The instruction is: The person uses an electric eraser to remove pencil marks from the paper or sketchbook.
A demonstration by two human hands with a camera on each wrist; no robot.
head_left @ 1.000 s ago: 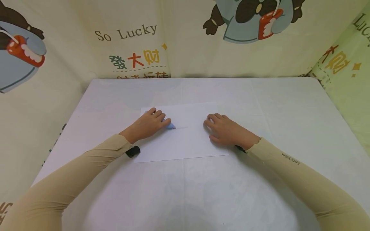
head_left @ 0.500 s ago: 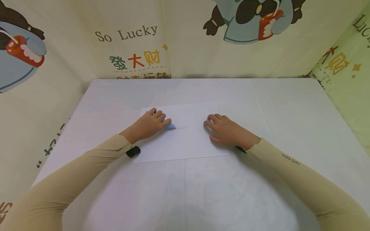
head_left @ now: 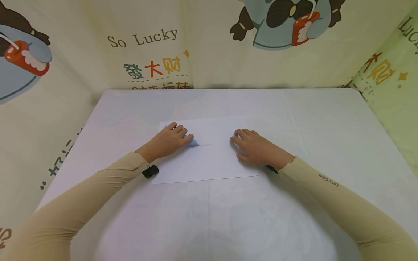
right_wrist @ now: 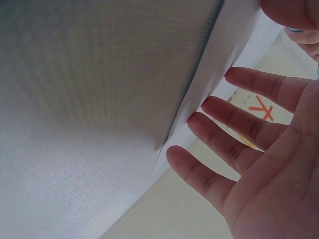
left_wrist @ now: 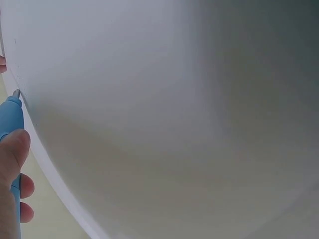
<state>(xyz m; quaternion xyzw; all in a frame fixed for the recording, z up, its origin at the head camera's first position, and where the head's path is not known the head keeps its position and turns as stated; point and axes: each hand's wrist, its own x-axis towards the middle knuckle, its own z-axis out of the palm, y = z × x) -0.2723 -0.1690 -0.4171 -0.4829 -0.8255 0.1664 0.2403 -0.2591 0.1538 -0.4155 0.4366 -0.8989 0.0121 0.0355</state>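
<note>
1. A flat rectangular sheet of white paper lies at the centre of the head view on a table under a smooth pale cloth, which shows faint fold lines.
2. The left hand, left of centre, curls its fingers round a light-blue plastic pen; the pen's tip meets the sheet just beside a faint short stroke.
3. The right hand, right of centre, lies palm down on the sheet with its fingers straight and spread, gripping nothing.
4. Both arms wear snug beige fabric sleeves; a small black device sits at the left wrist.
5. The left wrist view alone shows the pen's metal nib on the paper at the far left edge, with the thumb pressed against the blue barrel.
6. The right wrist view alone shows the sheet's thin right edge, matte and slightly woven-looking in shadow, with the fingertips touching it.
7. Only the head view shows the printed cartoon curtain in the upper frame, lettered "So Lucky".
</note>
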